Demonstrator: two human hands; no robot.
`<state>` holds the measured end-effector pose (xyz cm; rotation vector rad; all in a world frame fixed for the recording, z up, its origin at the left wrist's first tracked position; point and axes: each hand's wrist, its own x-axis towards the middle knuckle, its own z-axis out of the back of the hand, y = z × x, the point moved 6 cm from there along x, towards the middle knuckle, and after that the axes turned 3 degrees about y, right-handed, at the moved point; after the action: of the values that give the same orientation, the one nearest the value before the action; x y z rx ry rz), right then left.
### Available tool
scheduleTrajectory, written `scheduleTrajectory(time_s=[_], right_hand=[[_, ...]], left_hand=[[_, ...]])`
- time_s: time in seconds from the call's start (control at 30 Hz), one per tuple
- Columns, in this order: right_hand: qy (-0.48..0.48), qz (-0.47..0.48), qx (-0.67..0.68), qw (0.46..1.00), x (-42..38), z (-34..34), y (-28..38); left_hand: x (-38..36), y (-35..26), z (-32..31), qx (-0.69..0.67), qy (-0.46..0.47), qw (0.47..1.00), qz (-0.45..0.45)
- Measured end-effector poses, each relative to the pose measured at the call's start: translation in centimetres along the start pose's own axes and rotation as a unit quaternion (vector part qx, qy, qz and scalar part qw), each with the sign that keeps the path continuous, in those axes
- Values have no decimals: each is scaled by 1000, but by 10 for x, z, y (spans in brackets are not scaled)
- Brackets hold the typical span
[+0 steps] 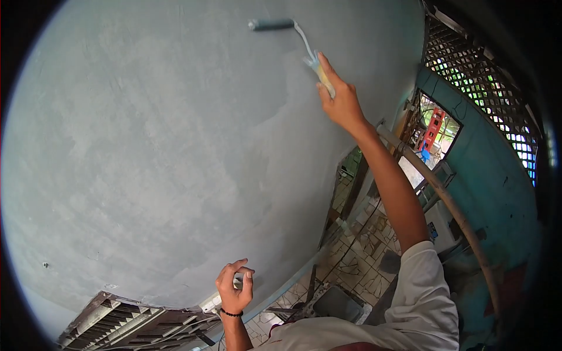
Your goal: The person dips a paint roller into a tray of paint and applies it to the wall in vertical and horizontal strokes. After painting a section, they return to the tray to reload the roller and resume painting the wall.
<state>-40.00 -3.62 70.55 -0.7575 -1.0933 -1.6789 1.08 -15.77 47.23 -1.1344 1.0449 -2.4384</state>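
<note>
My right hand (344,105) is wrapped round the yellowish handle of a paint roller (272,24), arm stretched up. The dark roller sleeve lies against the grey wall (158,134), where darker, wet-looking patches show around it. Lower down, my left hand (235,286) is raised in front of the wall with fingers loosely curled and thumb apart. I see nothing held in it. A dark beaded bracelet (232,314) circles that wrist. Behind the hand is a white box-like fitting (211,302), partly hidden.
A louvred wooden opening (134,322) is at lower left. A long pole (451,205) slants down on the right, before a teal wall (492,169) with a window opening. Below me, a dark basin-like container (338,304) stands on the broken-tile floor (357,263). Latticework (480,88) is at upper right.
</note>
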Motion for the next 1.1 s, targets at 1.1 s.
scheduleTrajectory(time_s=[1.1], right_hand=[[116, -49, -7, 992, -137, -31, -101]], left_hand=[[3, -4, 12, 12, -13, 1000, 0]])
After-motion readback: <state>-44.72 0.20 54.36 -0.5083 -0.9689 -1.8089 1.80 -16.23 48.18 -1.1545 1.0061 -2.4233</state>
